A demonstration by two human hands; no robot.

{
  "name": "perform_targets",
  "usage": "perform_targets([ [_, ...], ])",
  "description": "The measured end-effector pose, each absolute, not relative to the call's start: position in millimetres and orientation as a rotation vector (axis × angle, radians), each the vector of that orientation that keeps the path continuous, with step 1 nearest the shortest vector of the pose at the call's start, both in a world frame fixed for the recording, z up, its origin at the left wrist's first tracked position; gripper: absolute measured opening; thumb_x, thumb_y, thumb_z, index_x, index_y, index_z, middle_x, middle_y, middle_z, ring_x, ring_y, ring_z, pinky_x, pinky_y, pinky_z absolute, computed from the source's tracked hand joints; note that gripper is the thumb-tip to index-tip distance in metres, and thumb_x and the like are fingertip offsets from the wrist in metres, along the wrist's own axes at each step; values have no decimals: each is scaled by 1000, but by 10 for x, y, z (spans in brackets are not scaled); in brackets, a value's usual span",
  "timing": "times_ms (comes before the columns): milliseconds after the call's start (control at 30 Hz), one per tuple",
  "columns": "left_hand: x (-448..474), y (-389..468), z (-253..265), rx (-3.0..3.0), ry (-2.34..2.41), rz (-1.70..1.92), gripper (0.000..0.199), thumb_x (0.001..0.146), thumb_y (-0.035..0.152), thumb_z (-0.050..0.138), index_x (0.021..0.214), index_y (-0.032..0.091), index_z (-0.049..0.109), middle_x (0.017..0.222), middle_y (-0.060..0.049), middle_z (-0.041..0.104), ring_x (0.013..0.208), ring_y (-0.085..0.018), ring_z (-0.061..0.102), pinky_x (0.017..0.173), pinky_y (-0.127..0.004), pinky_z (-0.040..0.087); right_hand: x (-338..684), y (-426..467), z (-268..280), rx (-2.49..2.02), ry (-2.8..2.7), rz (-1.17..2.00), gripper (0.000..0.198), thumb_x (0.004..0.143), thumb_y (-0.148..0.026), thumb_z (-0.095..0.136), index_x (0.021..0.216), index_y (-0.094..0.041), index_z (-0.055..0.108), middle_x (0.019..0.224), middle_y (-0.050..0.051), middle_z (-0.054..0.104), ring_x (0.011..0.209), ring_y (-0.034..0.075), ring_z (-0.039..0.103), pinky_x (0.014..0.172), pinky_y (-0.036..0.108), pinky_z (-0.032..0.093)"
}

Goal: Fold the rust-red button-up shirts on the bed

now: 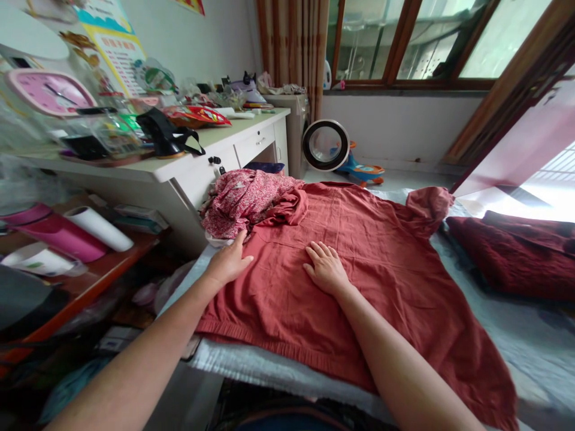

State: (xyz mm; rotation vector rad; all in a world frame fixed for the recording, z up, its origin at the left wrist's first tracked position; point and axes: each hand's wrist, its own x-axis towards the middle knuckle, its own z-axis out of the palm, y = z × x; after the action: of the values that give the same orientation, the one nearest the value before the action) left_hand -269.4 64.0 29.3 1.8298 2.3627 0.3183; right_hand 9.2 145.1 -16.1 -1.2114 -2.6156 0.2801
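A rust-red long garment [381, 257] with an elastic waistband-like hem and gathered sleeves lies spread over a pale blue cloth-covered surface [516, 335]. My right hand [327, 268] rests flat on the middle of it, fingers stretched out. At the garment's left edge is my left hand [229, 260], its index finger and thumb extended and apart; its other fingers are mostly hidden. Just beyond that hand sits a bunched pink-and-white patterned cloth [251, 194], partly in a white container [219, 241].
A folded dark red textile [516, 254] lies at the right. To the left, a white desk [202, 161] carries a pink clock [51, 91] and jars. A low shelf below holds a pink bottle [58, 230] and a white roll [99, 227]. Behind stands a washing machine with its round door [326, 145] open.
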Motion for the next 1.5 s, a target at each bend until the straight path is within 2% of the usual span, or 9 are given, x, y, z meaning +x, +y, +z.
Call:
perform_targets([
  [167,-2802,578,429,1647,2061,516,81,70,36,68,141,13,38,138,-19,56,122,-31,58,103,-41,45,116,1481,-180,-1161,-2574,340,51,92,-37,52,139,-18,51,150,9,45,140,28,34,116,48,23],
  [300,-2669,532,608,1264,1582,800,76,76,38,66,142,19,34,121,-14,67,105,-27,68,89,-42,54,102,1475,-140,-1010,-2395,531,42,90,-32,54,129,-18,59,138,11,56,132,25,44,114,46,30],
  [467,-2153,657,620,1163,1284,1093,72,79,23,58,145,21,28,121,-11,66,105,-22,67,91,-40,55,69,1399,-38,-843,-1983,1199,42,92,-50,50,119,-21,64,118,9,69,109,23,63,97,40,48],
  [600,-1598,715,415,1228,1244,1108,74,84,16,50,150,21,17,123,-11,64,106,-19,66,93,-40,54,91,1402,-45,-783,-1631,1585,51,90,-58,48,126,-23,57,117,7,69,100,21,67,86,37,54],
  [700,-1353,669,285,1402,1274,1032,73,83,7,46,150,23,20,127,-11,63,112,-17,63,98,-39,53,117,1449,-84,-750,-1546,1632,53,80,-50,65,126,-24,54,112,5,70,98,20,67,87,35,53],
  [900,-1589,535,187,1499,1739,1386,38,87,15,42,124,17,50,122,-11,63,113,-19,61,104,-40,48,110,1492,-129,-782,-1513,1691,48,74,-33,65,119,-25,54,95,1,73,82,18,69,80,35,55],
  [1200,-1640,267,-120,1975,1921,679,69,82,31,64,143,11,39,158,-21,25,147,-32,26,119,-49,29,118,1451,-42,-761,-1338,1803,44,72,-36,63,115,-25,57,101,2,73,86,20,69,83,38,55],
  [1367,-1641,407,-50,2130,2009,925,52,89,22,52,139,17,42,153,-15,37,144,-28,31,118,-51,30,134,1426,3,-804,-1312,1836,46,67,-29,61,113,-25,58,98,2,73,82,21,69,78,36,56],
  [1500,-1808,667,53,2297,1990,906,57,82,4,44,138,20,44,145,-9,48,140,-25,36,116,-47,32,144,1435,-25,-786,-1294,1873,49,63,-22,57,113,-24,59,95,0,74,77,19,68,74,34,55],
])
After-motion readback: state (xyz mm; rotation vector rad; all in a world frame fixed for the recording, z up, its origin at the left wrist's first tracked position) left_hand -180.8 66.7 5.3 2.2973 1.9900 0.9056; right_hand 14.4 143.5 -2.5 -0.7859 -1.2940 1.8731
